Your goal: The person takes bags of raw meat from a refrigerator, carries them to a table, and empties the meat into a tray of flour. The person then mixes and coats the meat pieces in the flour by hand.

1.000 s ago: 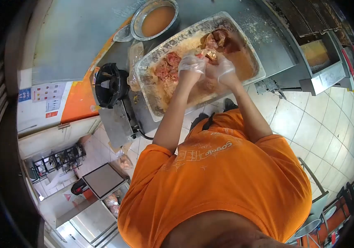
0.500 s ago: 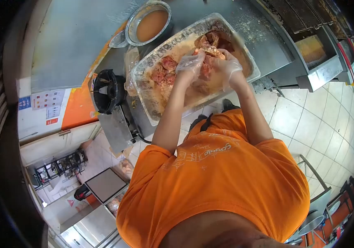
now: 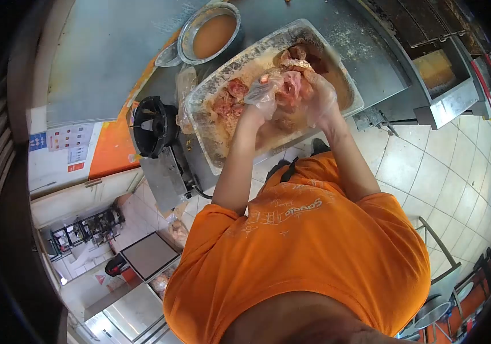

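Note:
A piece of raw meat (image 3: 292, 87), pink with a pale floury edge, is stretched between my two hands over a large tray (image 3: 217, 77). My left hand (image 3: 263, 98), in a clear plastic glove, grips its left side. On the right side, my right hand (image 3: 323, 100), gloved the same way, has its fingers closed round the edge. Pale brown flour (image 3: 265, 129) covers the tray's bottom. More raw meat (image 3: 231, 97) lies in the tray's left part, and further pieces (image 3: 297, 53) sit at the far end beyond my hands.
Behind the tray stands a metal pot (image 3: 214, 31) of brownish liquid. To the left are a black round fixture (image 3: 155, 126) and a crumpled plastic bag (image 3: 185, 94). A metal drawer-like unit (image 3: 443, 80) stands on the right, above a tiled floor (image 3: 423, 149).
The meat between my hands has turned and spread, showing more of its pink side. My hands have shifted only slightly. The whole view has moved a little.

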A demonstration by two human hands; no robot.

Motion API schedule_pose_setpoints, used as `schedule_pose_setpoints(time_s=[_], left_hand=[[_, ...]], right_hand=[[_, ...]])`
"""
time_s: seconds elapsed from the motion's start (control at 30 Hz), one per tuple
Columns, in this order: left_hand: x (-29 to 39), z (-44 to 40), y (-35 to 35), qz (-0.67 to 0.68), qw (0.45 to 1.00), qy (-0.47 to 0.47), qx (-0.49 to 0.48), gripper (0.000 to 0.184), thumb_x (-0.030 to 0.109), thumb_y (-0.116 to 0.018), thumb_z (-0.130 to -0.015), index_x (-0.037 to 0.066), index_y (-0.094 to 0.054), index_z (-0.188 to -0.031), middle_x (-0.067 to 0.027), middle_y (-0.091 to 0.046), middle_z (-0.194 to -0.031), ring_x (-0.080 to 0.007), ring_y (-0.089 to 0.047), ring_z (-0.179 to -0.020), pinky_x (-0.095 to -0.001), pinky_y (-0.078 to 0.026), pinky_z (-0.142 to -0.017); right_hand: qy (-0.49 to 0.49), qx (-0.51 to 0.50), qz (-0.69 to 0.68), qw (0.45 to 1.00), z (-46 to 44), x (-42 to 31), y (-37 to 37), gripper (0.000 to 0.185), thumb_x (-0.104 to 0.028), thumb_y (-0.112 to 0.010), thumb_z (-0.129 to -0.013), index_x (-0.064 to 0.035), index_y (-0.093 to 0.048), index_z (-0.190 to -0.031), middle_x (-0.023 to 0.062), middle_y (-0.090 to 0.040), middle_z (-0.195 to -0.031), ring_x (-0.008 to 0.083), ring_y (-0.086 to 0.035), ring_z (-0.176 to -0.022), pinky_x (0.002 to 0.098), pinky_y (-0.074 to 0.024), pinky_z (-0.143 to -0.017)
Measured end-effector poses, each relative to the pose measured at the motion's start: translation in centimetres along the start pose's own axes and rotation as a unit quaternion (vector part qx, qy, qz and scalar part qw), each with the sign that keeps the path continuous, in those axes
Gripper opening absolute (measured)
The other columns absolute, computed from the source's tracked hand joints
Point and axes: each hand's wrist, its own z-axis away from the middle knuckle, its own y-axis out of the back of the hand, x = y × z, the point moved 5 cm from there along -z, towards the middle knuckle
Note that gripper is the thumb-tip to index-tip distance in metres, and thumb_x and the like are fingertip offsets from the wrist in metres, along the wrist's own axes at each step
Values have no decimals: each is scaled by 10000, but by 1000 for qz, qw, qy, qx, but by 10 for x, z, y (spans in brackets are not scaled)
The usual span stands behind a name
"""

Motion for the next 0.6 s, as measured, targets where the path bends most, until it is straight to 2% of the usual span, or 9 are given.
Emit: schedule_pose_setpoints(time_s=[0.03,0.17,0.23,0.27,0.33,0.37,0.5,0.57,0.6], left_hand=[[-2,-2,2,64,997,-45,-14,232,234,-694,-863,105,-655,-1051,8,-608,-811,-76,-527,-518,-236,-361,-413],[26,20,-17,173,984,48,14,278,269,-701,-865,85,-651,-1067,6,-616,-828,-92,-567,-623,-245,-418,-488],[37,27,-17,-13,997,70,42,321,305,-697,-878,66,-645,-1087,0,-629,-836,-100,-575,-708,-259,-463,-577],[36,27,-16,-13,996,72,43,321,305,-697,-878,66,-645,-1087,0,-629,-836,-100,-575,-708,-259,-463,-577],[41,22,-16,-202,978,5,41,310,291,-684,-898,56,-642,-1095,8,-633,-820,-84,-551,-691,-265,-465,-604],[38,21,-16,-202,978,5,41,310,291,-684,-898,56,-642,-1095,8,-633,-820,-84,-551,-691,-265,-465,-604],[24,16,-18,-102,992,-59,48,230,170,-690,-893,42,-638,-1077,5,-627,-794,-73,-549,-697,-255,-458,-605],[20,17,-22,-78,993,-74,55,206,132,-692,-888,36,-636,-1061,3,-626,-792,-72,-549,-701,-251,-460,-619],[26,24,-26,-61,992,-97,60,187,141,-701,-879,42,-643,-1027,-9,-640,-818,-83,-559,-686,-263,-467,-609]], right_hand=[[15,-30,14,999,-2,0,1,243,-158,-585,-927,-55,-588,-1147,49,-641,-1046,158,-623,-888,329,-543,-763],[53,-85,107,989,-1,-6,-7,381,-84,-632,-886,-37,-553,-1256,53,-622,-1158,160,-602,-1021,323,-516,-868],[110,-98,189,971,3,-13,-16,433,-59,-647,-872,-33,-534,-1289,55,-606,-1198,159,-581,-1065,311,-494,-903],[166,-111,270,942,6,-17,-22,487,-35,-662,-858,-28,-515,-1322,57,-590,-1237,158,-561,-1110,298,-473,-938],[183,-116,329,919,9,-20,-25,509,-29,-669,-855,-27,-504,-1337,57,-580,-1254,156,-553,-1119,288,-458,-951],[201,-122,386,892,10,-21,-27,531,-23,-675,-853,-25,-493,-1352,57,-571,-1271,154,-545,-1128,278,-443,-964],[236,-91,414,874,7,-20,-20,520,-42,-666,-873,-32,-486,-1360,47,-568,-1275,140,-538,-1134,273,-439,-962],[205,-75,308,926,5,-17,-14,512,-43,-668,-872,-24,-487,-1351,50,-582,-1243,144,-557,-1100,274,-448,-952],[206,-75,308,926,2,-16,-11,512,-43,-668,-872,-24,-487,-1351,50,-582,-1243,144,-557,-1100,274,-448,-952]])
